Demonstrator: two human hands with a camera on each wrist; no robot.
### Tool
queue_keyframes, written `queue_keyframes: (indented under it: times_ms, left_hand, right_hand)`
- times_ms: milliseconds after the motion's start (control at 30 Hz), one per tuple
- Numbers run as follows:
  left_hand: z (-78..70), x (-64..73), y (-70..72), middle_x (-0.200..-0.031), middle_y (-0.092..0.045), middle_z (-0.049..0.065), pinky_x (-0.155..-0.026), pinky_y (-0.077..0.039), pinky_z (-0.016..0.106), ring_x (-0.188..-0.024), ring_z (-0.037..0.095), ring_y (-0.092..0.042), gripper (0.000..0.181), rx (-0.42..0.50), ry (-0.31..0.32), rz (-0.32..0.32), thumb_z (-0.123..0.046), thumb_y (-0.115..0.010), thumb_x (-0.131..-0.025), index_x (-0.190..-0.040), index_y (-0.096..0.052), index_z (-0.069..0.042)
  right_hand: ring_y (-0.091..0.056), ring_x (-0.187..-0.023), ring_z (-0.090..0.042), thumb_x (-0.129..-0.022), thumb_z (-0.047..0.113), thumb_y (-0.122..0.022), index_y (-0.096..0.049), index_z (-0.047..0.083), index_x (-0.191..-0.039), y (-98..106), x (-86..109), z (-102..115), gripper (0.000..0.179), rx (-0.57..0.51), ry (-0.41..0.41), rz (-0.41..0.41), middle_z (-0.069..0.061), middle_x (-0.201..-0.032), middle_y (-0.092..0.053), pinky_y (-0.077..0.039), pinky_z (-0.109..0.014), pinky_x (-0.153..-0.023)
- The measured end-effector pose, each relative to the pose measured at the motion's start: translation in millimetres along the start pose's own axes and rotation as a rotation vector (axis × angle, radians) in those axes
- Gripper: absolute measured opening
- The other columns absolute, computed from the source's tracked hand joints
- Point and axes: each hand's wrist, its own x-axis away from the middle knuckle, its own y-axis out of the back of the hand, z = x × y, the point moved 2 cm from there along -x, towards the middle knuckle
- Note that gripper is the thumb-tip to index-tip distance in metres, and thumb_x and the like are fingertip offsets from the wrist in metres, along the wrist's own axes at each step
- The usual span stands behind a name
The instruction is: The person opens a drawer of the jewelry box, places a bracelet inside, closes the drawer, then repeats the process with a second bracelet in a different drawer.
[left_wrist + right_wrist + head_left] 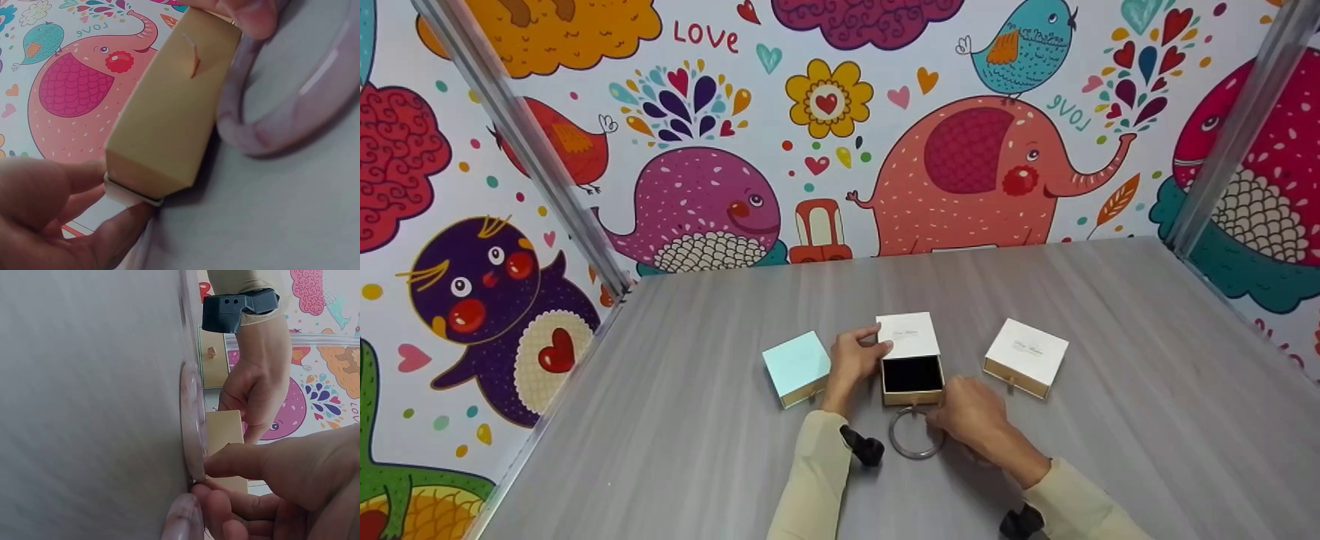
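Observation:
A white drawer-style box (908,334) lies in the middle, its gold drawer (913,399) pulled out toward me and showing a black lining. My left hand (855,364) grips the white sleeve from its left side, thumb on top. In front of the drawer lies a pale, pinkish marbled bangle (916,454), seen large in the left wrist view. My right hand (976,417) has its fingers curled at the bangle's right edge, beside the drawer corner. Thumb and fingers (216,464) pinch the bangle in the right wrist view. A similar rounded piece (181,520) shows below them.
A mint-green box (796,363) stands left of my left hand, and a white box (1027,352) to the right; both have gold fronts with small pull tabs. The wood-grain table (682,420) ends at a cartoon-printed wall (825,172) with metal posts.

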Motion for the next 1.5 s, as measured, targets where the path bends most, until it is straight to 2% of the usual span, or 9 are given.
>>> queue_keyframes:
  times_ms: [233, 600, 800, 900, 1033, 1300, 1500]
  left_hand:
    - [0.9, 0.2, -0.1, -0.108, -0.076, 0.017, -0.079, -0.057, 0.031, -0.095, 0.023, -0.073, 0.039, 0.001, 0.005, -0.001, -0.018, -0.080, -0.084, -0.122, -0.073, -0.011]
    - [2.5, -0.7, -0.1, -0.109, -0.076, 0.018, -0.078, -0.058, 0.032, -0.097, 0.023, -0.074, 0.039, 0.013, -0.011, 0.008, -0.017, -0.079, -0.085, -0.123, -0.072, -0.009]
    - [3.3, -0.6, 0.0, -0.108, -0.076, 0.017, -0.076, -0.057, 0.029, -0.094, 0.021, -0.074, 0.039, 0.021, 0.003, 0.022, -0.017, -0.079, -0.086, -0.124, -0.072, -0.010]
    - [2.7, 0.0, 0.3, -0.111, -0.076, 0.017, -0.077, -0.057, 0.029, -0.094, 0.020, -0.073, 0.040, 0.027, 0.017, 0.026, -0.018, -0.078, -0.086, -0.125, -0.071, -0.011]
    - [2.4, 0.7, -0.5, -0.111, -0.075, 0.017, -0.078, -0.057, 0.030, -0.096, 0.021, -0.073, 0.040, 0.019, -0.007, 0.020, -0.017, -0.078, -0.086, -0.124, -0.071, -0.010]
    - [2.5, 1.3, -1.3, -0.112, -0.075, 0.016, -0.078, -0.057, 0.030, -0.095, 0.021, -0.073, 0.039, 0.003, -0.009, 0.021, -0.018, -0.079, -0.086, -0.124, -0.072, -0.010]
    - [1.3, -0.3, -0.6, -0.112, -0.075, 0.016, -0.079, -0.057, 0.030, -0.096, 0.021, -0.073, 0.039, 0.012, 0.008, 0.022, -0.018, -0.079, -0.086, -0.124, -0.072, -0.011]
  right_hand:
    - [-0.045, -0.046, -0.009, -0.069, 0.008, -0.081, -0.057, 0.013, -0.047, 5, -0.7, 2, 0.032, -0.019, -0.008, 0.002, 0.010, -0.044, -0.046, -0.030, -0.025, -0.044]
    - [-0.034, -0.046, -0.008, -0.068, 0.009, -0.079, -0.040, 0.019, -0.044, 17, 5.7, 1, 0.046, -0.032, 0.019, -0.038, 0.013, -0.044, -0.030, -0.022, -0.024, -0.044]
    - [-0.029, -0.049, -0.009, -0.068, 0.005, -0.073, -0.043, 0.018, -0.044, 30, 6.0, 5, 0.040, -0.036, 0.034, -0.052, 0.013, -0.046, -0.028, -0.019, -0.025, -0.045]
    - [-0.030, -0.049, -0.008, -0.068, 0.005, -0.070, -0.048, 0.017, -0.044, 36, 6.1, 7, 0.034, -0.053, 0.026, -0.047, 0.013, -0.046, -0.031, -0.020, -0.025, -0.045]
    - [-0.036, -0.048, -0.008, -0.070, 0.007, -0.072, -0.055, 0.015, -0.047, 39, 5.9, 7, 0.029, -0.063, 0.010, -0.034, 0.013, -0.046, -0.038, -0.025, -0.025, -0.045]
    - [-0.042, -0.048, -0.009, -0.074, 0.009, -0.076, -0.060, 0.010, -0.051, 46, -1.2, 10, 0.028, -0.086, -0.016, -0.003, 0.009, -0.047, -0.044, -0.031, -0.024, -0.047]
    - [-0.039, -0.048, -0.009, -0.074, 0.012, -0.075, -0.053, 0.014, -0.048, 52, -10.6, 14, 0.035, -0.079, -0.021, 0.007, 0.010, -0.046, -0.040, -0.028, -0.025, -0.047]
